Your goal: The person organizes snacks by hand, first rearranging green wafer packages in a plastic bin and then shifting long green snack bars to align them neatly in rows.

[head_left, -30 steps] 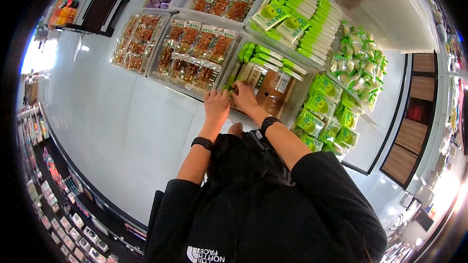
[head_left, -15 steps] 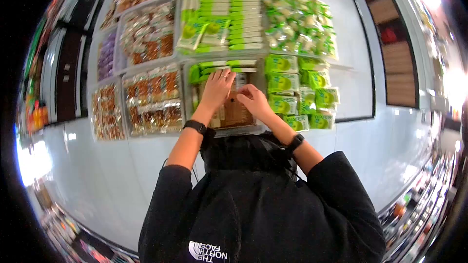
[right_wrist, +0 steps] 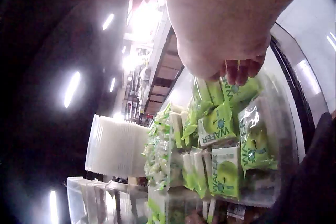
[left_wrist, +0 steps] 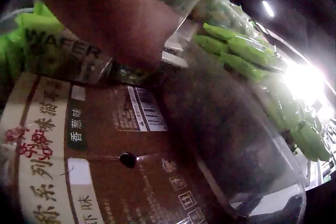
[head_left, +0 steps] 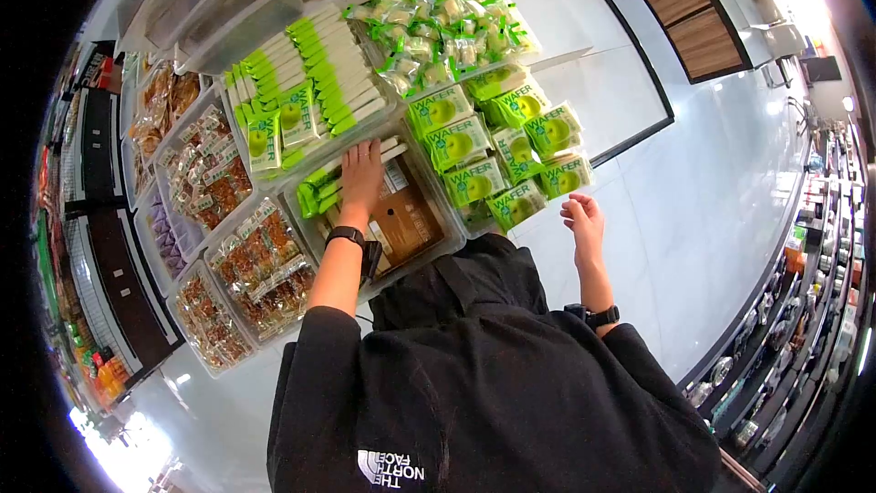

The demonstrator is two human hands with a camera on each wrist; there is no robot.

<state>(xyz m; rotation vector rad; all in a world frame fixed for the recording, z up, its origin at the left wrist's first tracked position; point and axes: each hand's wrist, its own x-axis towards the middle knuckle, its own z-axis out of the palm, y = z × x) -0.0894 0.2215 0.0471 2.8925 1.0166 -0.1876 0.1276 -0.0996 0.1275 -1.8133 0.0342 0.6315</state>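
Observation:
My left hand (head_left: pixel 362 178) reaches into a clear plastic bin (head_left: pixel 444 254), its fingers extended over a row of green-and-white wafer packs (head_left: pixel 321 190). Below those packs a brown cardboard box (head_left: pixel 406 217) with printed labels fills much of the bin. In the left wrist view, the hand's fingertips are hidden behind the palm, beside a wafer pack (left_wrist: pixel 63 50). Away to the right, my right hand (head_left: pixel 584 219) is raised with loosely curled fingers and nothing in it. It is nearest a neighbouring bin heaped with apple wafer packs (head_left: pixel 470 141).
Behind stands a bin of upright wafer packs (head_left: pixel 338 73), next to a heap of small green-tied packets (head_left: pixel 438 23). Bins of brown snack packs (head_left: pixel 265 256) line the left side. Stacked clear bins (head_left: pixel 228 9) stand at the back. Shelving (head_left: pixel 794 310) runs along the right.
Both hands were together at the box in the bin. The left hand has moved onto the wafer packs, and the right hand has pulled away to the right. The head view has turned.

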